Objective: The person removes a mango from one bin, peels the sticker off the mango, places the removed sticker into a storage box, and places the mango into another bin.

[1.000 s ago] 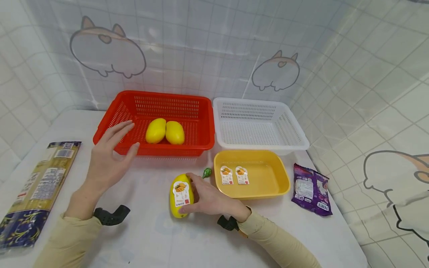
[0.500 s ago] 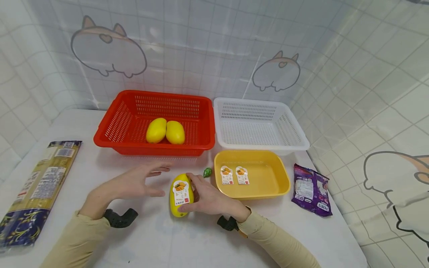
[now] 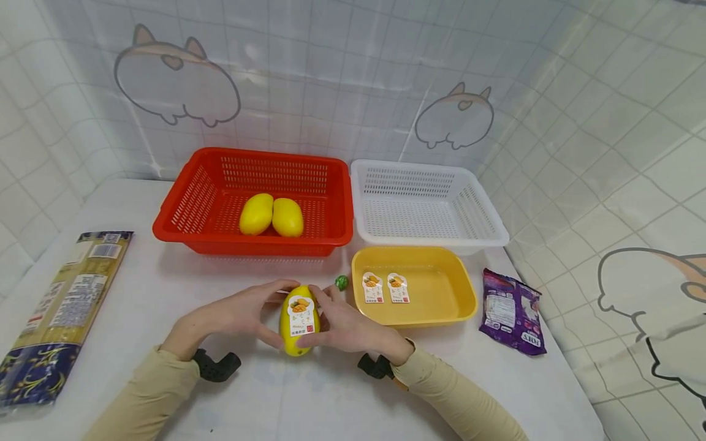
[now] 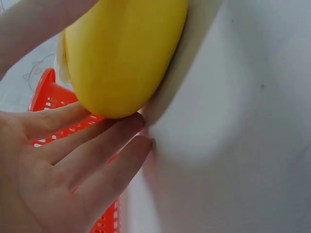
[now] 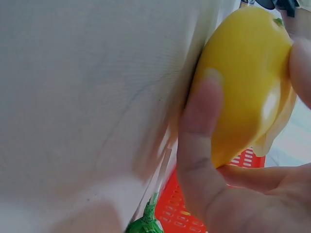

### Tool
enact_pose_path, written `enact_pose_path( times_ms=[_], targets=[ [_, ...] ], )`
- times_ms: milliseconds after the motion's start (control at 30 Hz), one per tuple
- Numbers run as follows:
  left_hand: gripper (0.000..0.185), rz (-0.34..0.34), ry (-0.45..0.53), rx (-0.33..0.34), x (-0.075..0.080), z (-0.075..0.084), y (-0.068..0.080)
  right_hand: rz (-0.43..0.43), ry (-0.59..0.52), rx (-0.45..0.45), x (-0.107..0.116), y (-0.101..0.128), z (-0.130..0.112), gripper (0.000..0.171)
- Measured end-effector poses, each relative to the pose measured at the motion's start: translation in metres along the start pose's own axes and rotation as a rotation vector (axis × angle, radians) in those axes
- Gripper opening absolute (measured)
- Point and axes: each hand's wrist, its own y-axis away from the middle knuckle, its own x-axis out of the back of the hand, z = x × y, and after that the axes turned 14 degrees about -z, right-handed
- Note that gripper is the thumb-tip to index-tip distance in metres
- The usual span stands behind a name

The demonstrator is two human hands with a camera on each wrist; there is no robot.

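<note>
A yellow mango (image 3: 287, 324) with a white sticker (image 3: 301, 315) on its upper side lies on the table between both hands. My right hand (image 3: 353, 321) grips it from the right, one fingertip pressing its side in the right wrist view. From the left my left hand (image 3: 237, 315) holds it, thumb near the close end and fingers at the far end. In the left wrist view those fingers (image 4: 109, 155) touch the rounded end of the mango (image 4: 126, 53). Beyond the right fingertips lies a small green-wrapped lollipop (image 3: 341, 282).
Two more mangoes (image 3: 256, 214) sit in the red basket (image 3: 254, 246) at the back. Right of it stands a white basket (image 3: 430, 242). A yellow tray (image 3: 441, 300) holds two stickers (image 3: 398, 288). A purple bag (image 3: 513, 312) lies right, a long pasta packet (image 3: 72, 300) left.
My left hand has come from over the red basket's edge, moving right and toward me, and now holds the mango. The mango has shifted and turned slightly. The right hand keeps its place.
</note>
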Motion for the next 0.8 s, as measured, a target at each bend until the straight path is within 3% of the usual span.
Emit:
enact_pose_path(
  times_ms=[400,800],
  targets=[
    [0.105,0.010,0.021,0.007,-0.0055,0.0025,-0.0060,-0.017,-0.027,-0.005,0.0025,0.0038,0.0006,0.096],
    [0.106,0.035,0.019,0.047,-0.0102,0.0050,-0.0097,0.068,0.024,0.049,0.0063,0.0047,-0.0013,0.061]
  ],
)
